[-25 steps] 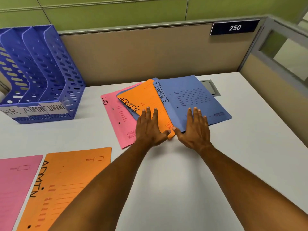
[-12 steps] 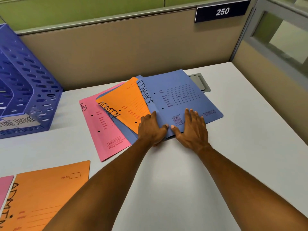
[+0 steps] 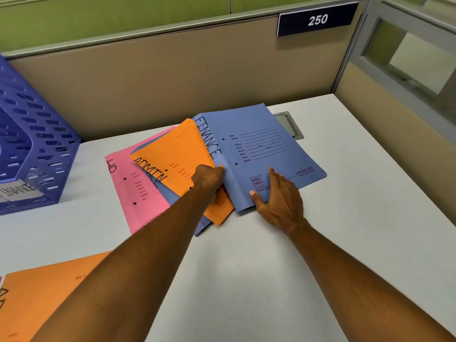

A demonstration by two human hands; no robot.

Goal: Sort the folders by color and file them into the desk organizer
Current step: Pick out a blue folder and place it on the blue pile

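Blue card is under the fingertips of the right hand (image 3: 278, 198): its fingers are spread flat on the near corner of the blue folder (image 3: 261, 154) marked FINANCE, the thumb at the lower edge, so it presses and does not pinch. The left hand (image 3: 209, 180) reaches to the spine of the same folder; its fingers are curled at the seam between this folder and the orange folder (image 3: 177, 156) marked ADMIN, but I cannot tell if they are closed on an edge or only pushing. The orange folder lies partly under the blue one and over a pink folder (image 3: 138, 188), and a second blue sheet shows below them, all in one fanned pile on the white desk (image 3: 246, 280). Another orange folder (image 3: 42, 299) lies alone at the near left. The blue desk organizer (image 3: 37, 149) stands well apart, at the far left, with paper labels on its front. I judge that the person is separating the blue folder from the pile. The risk is that the smooth covers slide together: if the left hand drags the orange folder, the pink one may travel with it and the fan may collapse. Also the lower blue folder is mostly hidden, so it can be missed in the sorting.
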